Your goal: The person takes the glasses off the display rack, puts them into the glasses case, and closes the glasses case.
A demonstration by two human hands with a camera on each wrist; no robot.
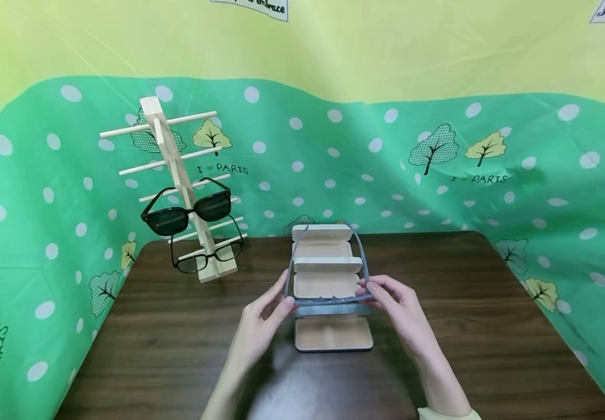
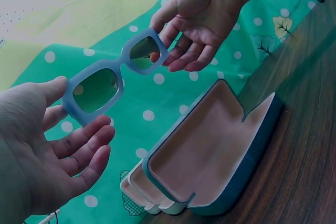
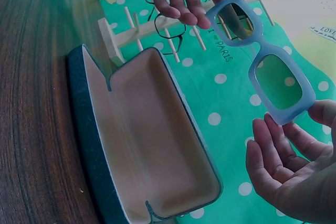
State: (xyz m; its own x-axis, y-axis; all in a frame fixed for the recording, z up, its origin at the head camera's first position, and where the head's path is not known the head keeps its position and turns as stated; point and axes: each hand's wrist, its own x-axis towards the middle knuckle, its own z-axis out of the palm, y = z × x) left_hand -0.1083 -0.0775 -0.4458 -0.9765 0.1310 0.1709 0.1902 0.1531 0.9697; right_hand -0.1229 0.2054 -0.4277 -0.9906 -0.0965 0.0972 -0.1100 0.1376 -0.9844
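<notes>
Light-blue sunglasses (image 1: 328, 301) with dark lenses are held up by both hands, above an open eyeglass case. My left hand (image 1: 261, 322) pinches the left end of the frame between thumb and index finger. At the opposite end, my right hand (image 1: 401, 309) pinches the frame near the hinge. Both temples are unfolded and point away from me. In the left wrist view, the sunglasses (image 2: 97, 91) show squarish lenses in a thick frame. Below them lies the dark teal case (image 3: 157, 135), its lid raised and its beige lining bare.
Behind the teal case, two pale cases (image 1: 327, 286) stand open in a line. To the left, a wooden rack (image 1: 178, 175) with pegs bears black sunglasses (image 1: 213, 205) and thin black-framed glasses (image 1: 192, 264). A green-and-yellow cloth (image 1: 386, 157) hangs behind the brown table (image 1: 491, 326).
</notes>
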